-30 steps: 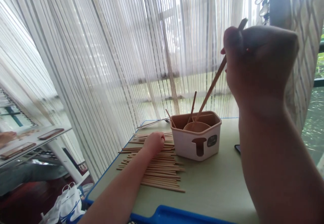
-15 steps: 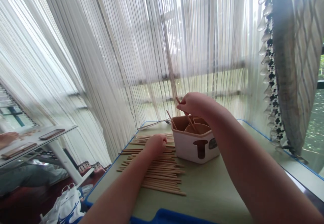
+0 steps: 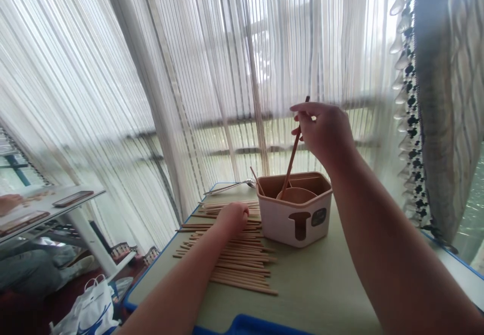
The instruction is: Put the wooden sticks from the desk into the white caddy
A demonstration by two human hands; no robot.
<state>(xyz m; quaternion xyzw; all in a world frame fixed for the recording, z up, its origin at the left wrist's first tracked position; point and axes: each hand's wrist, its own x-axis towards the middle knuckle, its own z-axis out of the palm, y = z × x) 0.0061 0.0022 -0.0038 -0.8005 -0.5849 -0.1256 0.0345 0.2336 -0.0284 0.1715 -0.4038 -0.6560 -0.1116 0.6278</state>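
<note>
My right hand [image 3: 325, 125] is raised above a white box [image 3: 280, 224] with a brown lining and pinches one dark brown chopstick [image 3: 293, 161]. The chopstick slants, its lower end inside the box. One thin stick [image 3: 256, 177] leans in the box's left corner. Left of the box, my left hand [image 3: 233, 218] rests closed on a spread of wooden chopsticks [image 3: 245, 264] lying side by side. Its fingers curl under, so what they hold, if anything, is hidden.
Metal utensils, seemingly spoons [image 3: 230, 186], lie behind the chopsticks. A blue tray-like edge [image 3: 249, 325] is at the near side of the table. Sheer curtains [image 3: 212, 72] hang behind. At left are another table [image 3: 91, 199], a person's hand [image 3: 9, 203] and a white bag [image 3: 94, 307].
My right hand has risen and moved right, drawing the chopstick up and more upright. My left hand has stayed on the chopsticks. The view has shifted slightly.
</note>
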